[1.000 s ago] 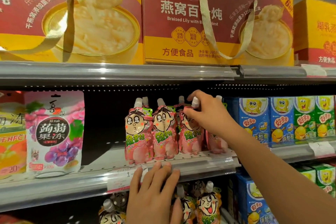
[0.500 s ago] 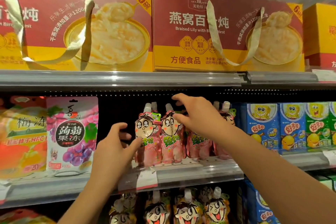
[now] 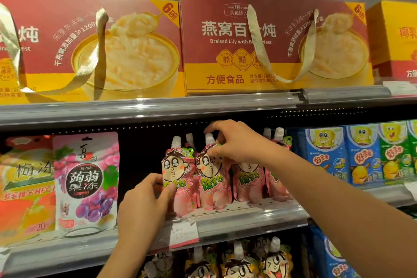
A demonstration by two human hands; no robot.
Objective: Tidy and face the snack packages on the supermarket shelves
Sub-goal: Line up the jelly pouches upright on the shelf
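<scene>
Several pink spouted jelly pouches with cartoon faces stand in a row on the middle shelf (image 3: 248, 212). My left hand (image 3: 144, 201) grips the lower left side of the leftmost pouch (image 3: 178, 178), thumb on its front. My right hand (image 3: 234, 142) reaches over from the right and pinches the top of the second pouch (image 3: 208, 178) just below its white cap. More pink pouches (image 3: 248, 180) stand behind my right wrist, partly hidden.
A purple grape jelly bag (image 3: 86, 180) and orange bags (image 3: 24, 189) stand left of a dark gap. Blue and green cartoon drink cartons (image 3: 361, 156) fill the right. Large red-and-yellow gift boxes (image 3: 270, 43) sit on the top shelf. Yellow pouches (image 3: 239, 264) stand on the shelf below.
My left hand rose from the shelf's front edge and took hold of the leftmost pouch. My right hand shifted left from the third pouch's cap to the second pouch's top.
</scene>
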